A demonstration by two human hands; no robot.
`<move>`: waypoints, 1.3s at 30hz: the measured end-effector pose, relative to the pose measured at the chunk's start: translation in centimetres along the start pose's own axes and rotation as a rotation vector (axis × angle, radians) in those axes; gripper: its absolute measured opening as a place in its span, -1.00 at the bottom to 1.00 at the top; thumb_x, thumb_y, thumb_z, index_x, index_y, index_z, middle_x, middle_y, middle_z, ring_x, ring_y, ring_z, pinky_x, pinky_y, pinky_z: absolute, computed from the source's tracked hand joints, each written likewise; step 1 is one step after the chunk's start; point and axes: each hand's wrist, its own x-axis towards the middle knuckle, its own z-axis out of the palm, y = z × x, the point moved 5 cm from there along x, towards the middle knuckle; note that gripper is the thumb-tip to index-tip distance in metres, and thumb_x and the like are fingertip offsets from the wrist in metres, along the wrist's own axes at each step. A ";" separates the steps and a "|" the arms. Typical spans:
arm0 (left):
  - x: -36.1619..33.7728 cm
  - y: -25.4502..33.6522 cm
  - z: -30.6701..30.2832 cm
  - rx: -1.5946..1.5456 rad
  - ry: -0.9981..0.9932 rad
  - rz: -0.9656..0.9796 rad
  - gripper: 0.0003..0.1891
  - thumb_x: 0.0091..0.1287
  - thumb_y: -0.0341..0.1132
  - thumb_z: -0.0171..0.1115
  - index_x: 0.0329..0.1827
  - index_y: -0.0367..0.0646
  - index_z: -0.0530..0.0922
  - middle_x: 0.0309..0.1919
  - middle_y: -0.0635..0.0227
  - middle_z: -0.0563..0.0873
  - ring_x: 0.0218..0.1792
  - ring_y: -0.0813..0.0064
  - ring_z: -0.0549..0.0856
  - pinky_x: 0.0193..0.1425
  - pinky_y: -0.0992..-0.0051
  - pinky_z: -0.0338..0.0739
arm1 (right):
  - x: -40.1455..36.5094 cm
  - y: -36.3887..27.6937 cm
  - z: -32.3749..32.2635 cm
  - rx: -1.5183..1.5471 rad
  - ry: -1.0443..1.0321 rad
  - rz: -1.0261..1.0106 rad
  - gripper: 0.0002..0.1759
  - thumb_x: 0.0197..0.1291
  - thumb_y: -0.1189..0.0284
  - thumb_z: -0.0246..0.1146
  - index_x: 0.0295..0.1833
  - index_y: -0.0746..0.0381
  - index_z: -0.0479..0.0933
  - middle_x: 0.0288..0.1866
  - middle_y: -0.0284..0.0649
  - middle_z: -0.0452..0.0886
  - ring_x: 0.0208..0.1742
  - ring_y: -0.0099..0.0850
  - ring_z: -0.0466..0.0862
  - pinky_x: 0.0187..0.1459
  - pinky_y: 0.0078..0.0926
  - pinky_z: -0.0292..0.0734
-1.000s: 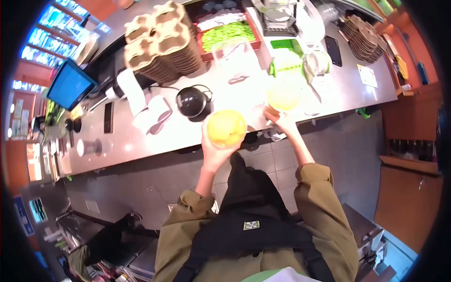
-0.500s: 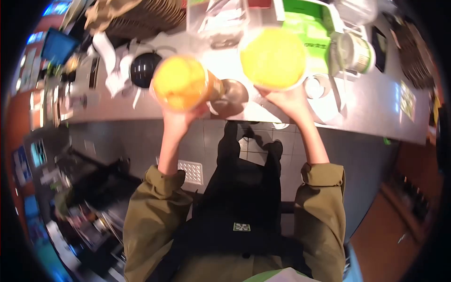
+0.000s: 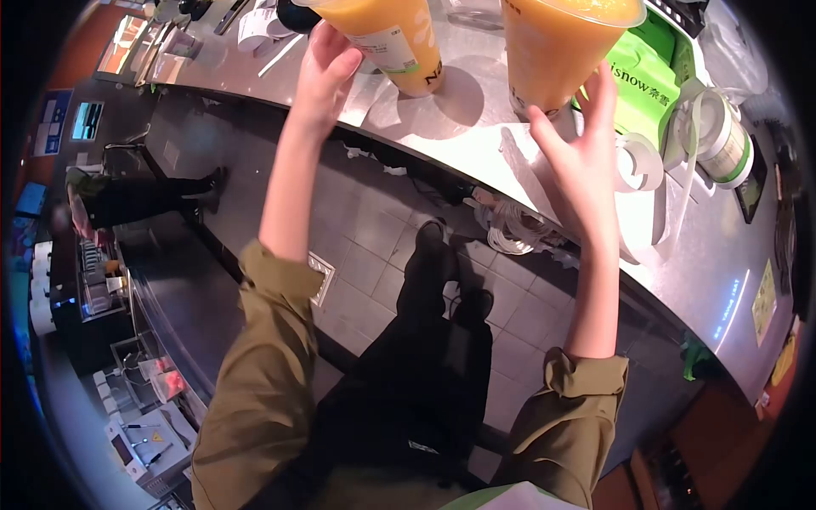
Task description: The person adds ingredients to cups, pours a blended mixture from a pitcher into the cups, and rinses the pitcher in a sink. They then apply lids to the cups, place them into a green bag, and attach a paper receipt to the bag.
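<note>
Two clear plastic cups of orange drink stand on the steel counter. The left cup (image 3: pixel 395 42) carries a white printed label and tapers to its base. My left hand (image 3: pixel 319 81) is at its left side, fingers loosely apart, the thumb tip close to the label. The right cup (image 3: pixel 552 51) looks larger and has a clear rim at the top. My right hand (image 3: pixel 582 140) is by its lower right side, thumb and fingers spread apart around the area of the base and not closed on it.
A green printed package (image 3: pixel 642 85) lies behind my right hand. Beside it are a white-and-green tub (image 3: pixel 718 144) and a white paper roll (image 3: pixel 637 161). The steel counter (image 3: pixel 382 119) has its front edge toward me. Another person (image 3: pixel 127 200) is at the far left.
Both cups were held, seen from above; now they stand on the counter with my fingers loosened. My view has turned, and the cups appear higher in it.
</note>
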 end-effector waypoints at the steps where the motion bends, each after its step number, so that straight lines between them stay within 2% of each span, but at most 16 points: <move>1: -1.5 0.9 0.6 0.028 0.158 0.079 -0.36 0.17 -0.28 0.31 0.27 -0.26 0.24 0.14 0.26 0.47 0.18 0.36 0.44 0.30 0.33 0.25 | 0.6 -0.5 0.4 0.060 -0.053 0.036 -0.15 -0.06 0.47 0.34 0.35 0.35 0.08 0.22 0.10 0.33 0.26 -0.14 0.37 0.25 -0.25 0.24; 3: -7.8 1.2 1.7 0.365 0.635 -0.018 -0.37 0.21 -0.37 0.25 0.29 -0.35 0.15 0.11 0.10 0.43 0.19 0.34 0.42 0.30 0.39 0.26 | 1.0 0.6 1.0 0.058 0.100 -0.015 -0.19 -0.14 0.49 0.37 0.28 0.33 0.18 0.07 0.02 0.35 0.12 -0.16 0.39 0.16 -0.25 0.28; 5: -9.9 1.9 8.6 0.126 0.360 -0.177 -0.35 0.20 -0.36 0.26 0.27 -0.36 0.12 0.14 0.03 0.36 0.24 0.29 0.35 0.32 0.32 0.22 | 0.5 0.9 1.5 -0.171 0.291 -0.127 -0.19 -0.19 0.49 0.39 0.25 0.32 0.20 -0.01 -0.02 0.32 0.05 -0.16 0.37 0.12 -0.25 0.29; 7: -8.3 2.9 14.2 0.392 0.068 0.097 -0.30 0.13 -0.42 0.29 0.29 -0.30 0.09 0.17 0.08 0.30 0.20 0.30 0.35 0.28 0.31 0.25 | -0.5 1.0 2.5 -0.274 0.382 -0.053 -0.21 -0.18 0.40 0.45 0.18 0.36 0.22 0.03 -0.04 0.30 0.09 -0.20 0.33 0.14 -0.35 0.28; 10: -5.2 1.9 17.5 0.383 0.178 0.097 -0.07 -0.02 -0.48 0.42 0.31 -0.25 -0.09 0.20 0.09 0.22 0.20 0.26 0.37 0.29 0.26 0.29 | -0.7 1.5 3.0 -0.082 0.332 -0.064 -0.14 -0.18 0.41 0.44 0.24 0.37 0.14 0.08 0.01 0.28 0.14 -0.17 0.32 0.19 -0.29 0.25; 13: -2.5 0.8 17.5 0.143 0.321 -0.036 -0.08 -0.08 -0.48 0.48 0.25 -0.26 -0.04 0.16 0.12 0.26 0.17 0.27 0.41 0.22 0.31 0.38 | -0.3 3.2 3.0 0.197 0.197 0.012 -0.11 -0.17 0.45 0.38 0.29 0.36 0.08 0.15 0.06 0.26 0.21 -0.09 0.28 0.24 -0.22 0.21; 15: -1.4 0.2 16.5 0.028 0.189 0.004 -0.16 -0.13 -0.48 0.51 0.16 -0.25 0.09 0.06 0.15 0.34 0.08 0.32 0.49 0.04 0.41 0.56 | -0.2 3.1 2.0 0.076 0.196 -0.044 -0.12 -0.17 0.50 0.31 0.32 0.33 0.05 0.21 0.13 0.22 0.26 0.03 0.21 0.27 -0.15 0.16; 18: -0.5 -0.2 15.4 -0.227 -0.172 -0.189 -0.25 -0.03 -0.47 0.43 0.24 -0.21 0.20 0.15 0.21 0.38 0.18 0.34 0.44 0.27 0.30 0.37 | 0.3 3.8 2.0 0.149 0.114 0.003 -0.16 -0.15 0.52 0.28 0.31 0.36 0.08 0.21 0.15 0.24 0.26 0.02 0.25 0.27 -0.15 0.17; 21: -0.3 -0.7 15.2 0.028 -0.273 -0.118 -0.26 0.02 -0.47 0.40 0.27 -0.20 0.19 0.17 0.22 0.37 0.22 0.36 0.40 0.34 0.26 0.26 | 0.7 3.6 2.4 0.260 0.159 0.030 -0.19 -0.19 0.60 0.30 0.28 0.37 0.16 0.17 0.12 0.30 0.22 0.03 0.30 0.21 -0.17 0.25; 24: -0.9 -0.6 16.5 0.121 -0.100 -0.144 -0.36 0.01 -0.52 0.41 0.17 -0.24 0.29 -0.02 0.24 0.54 0.02 0.41 0.56 0.09 0.40 0.50 | 1.0 2.6 2.5 -0.060 0.268 0.004 -0.15 -0.32 0.66 0.37 0.23 0.36 0.21 0.12 0.03 0.33 0.16 0.04 0.32 0.17 -0.15 0.28; 26: -0.6 0.1 17.0 0.086 -0.055 -0.084 -0.45 0.02 -0.58 0.39 0.09 -0.26 0.36 -0.16 0.26 0.60 -0.15 0.44 0.65 -0.13 0.52 0.59 | 0.6 2.6 2.8 -0.094 0.344 0.021 -0.22 -0.24 0.62 0.35 0.21 0.32 0.22 0.07 0.01 0.34 0.13 0.00 0.32 0.18 -0.16 0.25; 29: -0.4 -0.3 16.3 -0.081 -0.106 -0.186 -0.47 0.04 -0.59 0.37 0.09 -0.28 0.36 -0.13 0.25 0.60 -0.13 0.44 0.64 -0.11 0.52 0.59 | 1.0 2.2 2.9 -0.153 0.397 0.084 -0.29 -0.23 0.56 0.35 0.13 0.31 0.24 0.02 0.02 0.32 0.09 -0.01 0.30 0.16 -0.14 0.23; 35: -1.0 -1.0 14.8 0.041 -0.102 -0.222 -0.37 0.15 -0.51 0.30 0.28 -0.26 0.20 0.17 0.14 0.43 0.19 0.33 0.45 0.26 0.36 0.34 | 1.4 2.1 3.6 -0.209 0.486 0.106 -0.23 -0.24 0.52 0.35 0.18 0.36 0.19 0.06 0.09 0.28 0.12 0.04 0.29 0.15 -0.09 0.22; 36: -1.9 -0.9 14.8 0.103 -0.050 -0.239 -0.35 0.16 -0.50 0.28 0.30 -0.27 0.17 0.20 0.13 0.39 0.22 0.31 0.42 0.29 0.36 0.31 | 0.8 1.9 3.5 -0.181 0.432 0.113 -0.12 -0.20 0.44 0.40 0.26 0.44 0.13 0.13 0.12 0.26 0.14 0.08 0.28 0.17 -0.10 0.22; 37: -2.8 -0.5 14.9 0.158 0.002 -0.246 -0.34 0.18 -0.50 0.26 0.32 -0.27 0.14 0.23 0.11 0.35 0.25 0.29 0.39 0.31 0.36 0.27 | 0.1 1.5 3.0 -0.104 0.293 0.232 -0.15 -0.13 0.43 0.36 0.28 0.45 0.11 0.16 0.15 0.24 0.17 0.09 0.27 0.19 -0.10 0.21; 39: -6.9 1.1 14.5 0.334 0.031 -0.354 -0.29 0.27 -0.45 0.16 0.42 -0.26 -0.04 0.32 0.13 0.25 0.31 0.25 0.32 0.34 0.38 0.21 | -3.5 0.3 2.7 -0.161 0.253 0.205 -0.24 0.02 0.41 0.26 0.29 0.47 0.11 0.19 0.17 0.26 0.17 0.08 0.31 0.18 -0.10 0.22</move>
